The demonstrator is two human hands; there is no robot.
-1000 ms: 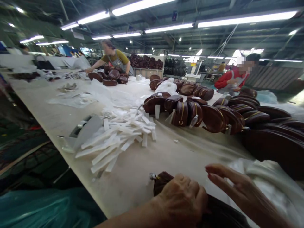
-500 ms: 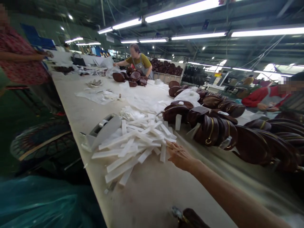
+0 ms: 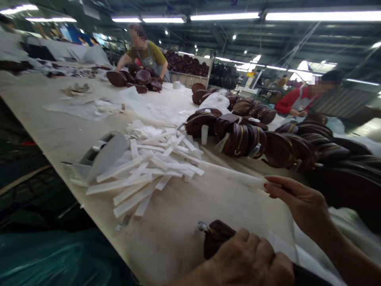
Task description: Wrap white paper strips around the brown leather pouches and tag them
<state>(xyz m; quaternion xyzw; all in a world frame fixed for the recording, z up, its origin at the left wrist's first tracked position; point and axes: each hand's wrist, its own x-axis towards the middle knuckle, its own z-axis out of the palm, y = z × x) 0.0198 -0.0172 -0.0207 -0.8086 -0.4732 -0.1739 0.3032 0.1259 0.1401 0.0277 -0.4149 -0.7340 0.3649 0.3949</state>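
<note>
Between the thumb and fingers of my right hand [image 3: 297,198] is the end of a long white strip [image 3: 232,173], which stretches left toward a heap of white strips [image 3: 139,171]. My left hand [image 3: 253,256] is closed on a dark brown bag [image 3: 216,238] at the bottom of the view; a small metal piece shows at the bag's left end. Most of this bag is hidden by the hand. A tape dispenser [image 3: 99,153] stands at the left of the heap.
Dark brown bags with zips [image 3: 238,139] lie in a row along the right side of the pale table [image 3: 166,238]. Across the table a person in an apron [image 3: 151,59] handles more bags. A person in red [image 3: 293,101] is at the right. Thin white sheets lie mid-table.
My right hand has moved right, away from the heap, with a strip now in its fingers. My left hand has come into view on the brown bag. The view has turned right.
</note>
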